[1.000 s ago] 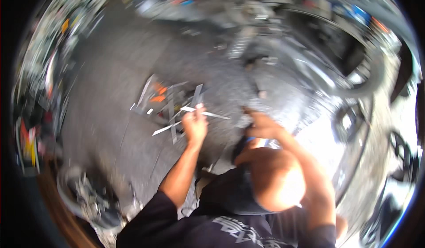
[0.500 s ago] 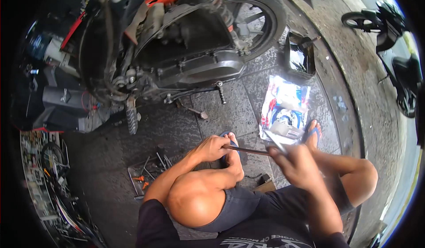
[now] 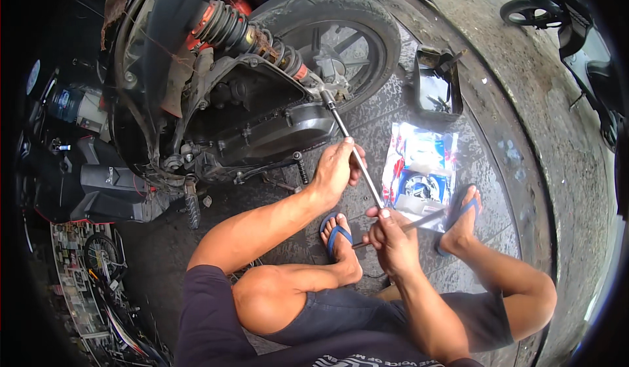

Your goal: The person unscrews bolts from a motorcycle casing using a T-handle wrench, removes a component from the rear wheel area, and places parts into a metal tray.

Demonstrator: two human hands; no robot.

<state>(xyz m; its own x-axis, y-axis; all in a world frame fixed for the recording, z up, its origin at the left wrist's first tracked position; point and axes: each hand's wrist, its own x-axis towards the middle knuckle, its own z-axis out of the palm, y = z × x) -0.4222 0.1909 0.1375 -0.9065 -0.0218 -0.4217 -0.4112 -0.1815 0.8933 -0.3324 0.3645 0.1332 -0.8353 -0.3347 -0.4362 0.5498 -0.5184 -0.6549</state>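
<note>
A long T-handle socket wrench (image 3: pixel 342 126) slants up and leftward, gripped by both my hands. My left hand (image 3: pixel 334 172) is wrapped round the middle of its shaft. At the lower end, my right hand (image 3: pixel 395 241) closes around the joint with the crossbar (image 3: pixel 424 221), which sticks out on both sides of the fist. The socket tip is up against the lower mount of the shock absorber (image 3: pixel 226 29), beside the wheel (image 3: pixel 386 56) of a partly stripped scooter; whether it sits over a bolt I cannot tell. Below lies the dark engine cover (image 3: pixel 298 126).
A clear plastic package (image 3: pixel 422 193) with blue and red print lies between my hands and my right foot. Beyond it stands a dark open container (image 3: pixel 452 101) with liquid. Another motorcycle (image 3: pixel 527 13) is parked at far right, past the kerb.
Both hands have turned the wrench; its shaft now points away toward the scooter. My left hand has gone forward from the crossbar to the shaft. The view has shifted slightly.
</note>
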